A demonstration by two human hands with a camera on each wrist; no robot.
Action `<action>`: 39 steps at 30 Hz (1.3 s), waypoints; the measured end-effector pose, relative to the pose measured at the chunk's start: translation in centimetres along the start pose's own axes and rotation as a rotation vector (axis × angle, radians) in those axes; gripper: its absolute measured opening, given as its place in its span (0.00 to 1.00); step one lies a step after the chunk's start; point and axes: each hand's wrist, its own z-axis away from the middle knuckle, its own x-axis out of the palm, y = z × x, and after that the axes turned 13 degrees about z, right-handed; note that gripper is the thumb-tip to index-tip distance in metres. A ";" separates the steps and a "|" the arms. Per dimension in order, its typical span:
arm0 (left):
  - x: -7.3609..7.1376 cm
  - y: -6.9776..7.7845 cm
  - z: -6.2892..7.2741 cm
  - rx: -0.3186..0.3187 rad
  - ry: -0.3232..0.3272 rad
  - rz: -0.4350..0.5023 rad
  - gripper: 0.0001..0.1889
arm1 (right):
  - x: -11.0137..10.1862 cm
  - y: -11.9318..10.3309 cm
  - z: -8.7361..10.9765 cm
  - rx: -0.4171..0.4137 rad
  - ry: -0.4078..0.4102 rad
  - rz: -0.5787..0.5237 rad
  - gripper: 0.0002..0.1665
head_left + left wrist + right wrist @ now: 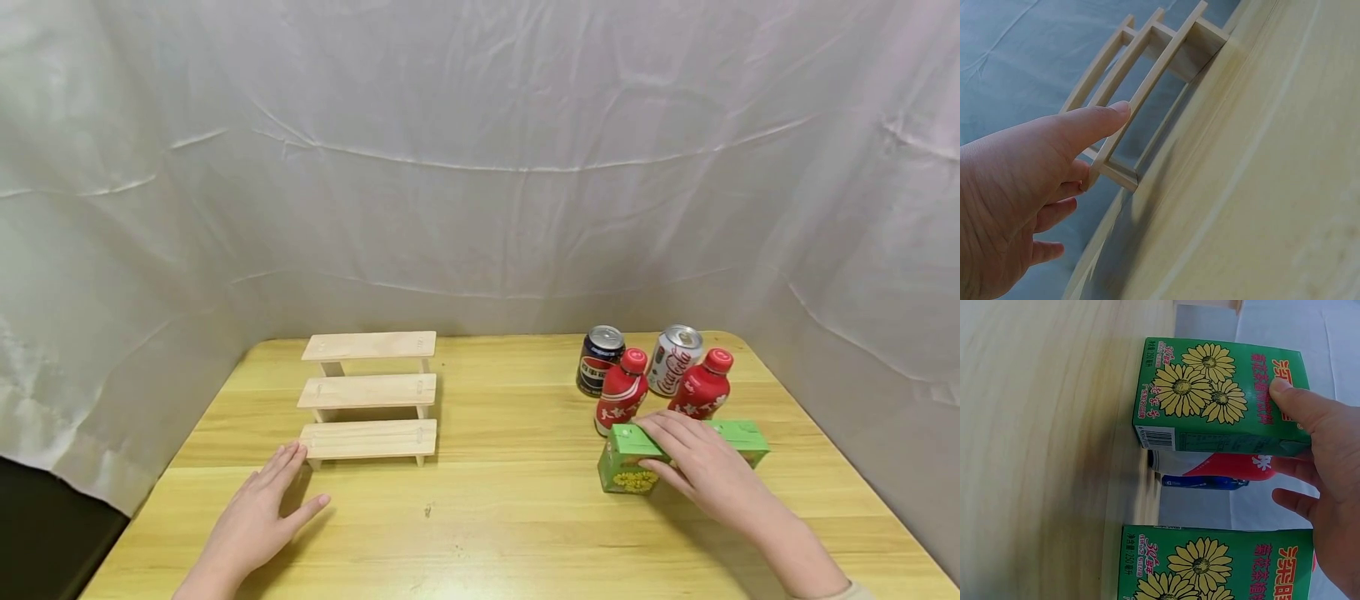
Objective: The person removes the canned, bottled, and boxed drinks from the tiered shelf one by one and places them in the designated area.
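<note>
My right hand [697, 467] holds the left of two green drink cartons [617, 460] near its top. In the right wrist view the thumb lies on the carton's flowered front and the other fingers are behind it. The second green carton [746, 435] stands to the right, partly covered by the hand and wrist in the head view. My left hand [251, 525] has its fingers extended and thumb apart beside the front left corner of a three-step wooden stand [367, 439]. The fingertips meet or nearly meet the lowest step; whether they press on it I cannot tell.
Behind the cartons stand two red bottles [621, 396] with red caps. Farther back are a dark blue can [592, 372] and a silver Coca-Cola can [670, 367]. The wooden table [480, 517] is bordered by pale fabric [510, 208] at the back and sides.
</note>
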 end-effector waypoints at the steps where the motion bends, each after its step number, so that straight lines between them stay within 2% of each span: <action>1: 0.0 0.0 0.0 -0.001 -0.001 0.000 0.45 | 0.0 0.0 0.0 0.000 -0.001 0.002 0.34; 13: 0.1 -0.2 -0.2 -0.001 -0.008 0.016 0.46 | 0.0 0.1 0.0 0.006 -0.016 0.003 0.34; 25: 0.1 -1.2 -0.6 0.019 0.021 0.053 0.42 | -0.6 0.1 -0.8 0.022 -0.029 -0.012 0.40; 30: -0.6 -0.9 -0.9 0.068 0.074 0.029 0.39 | -1.5 -0.2 -2.0 -0.012 0.055 -0.039 0.38; 34: -1.2 0.0 -1.3 0.125 0.095 0.016 0.38 | -2.3 -0.7 -3.3 -0.036 0.129 -0.071 0.35; 39: -2.4 1.5 -2.5 0.224 0.124 -0.048 0.38 | -2.9 -1.7 -5.4 -0.016 0.170 -0.069 0.36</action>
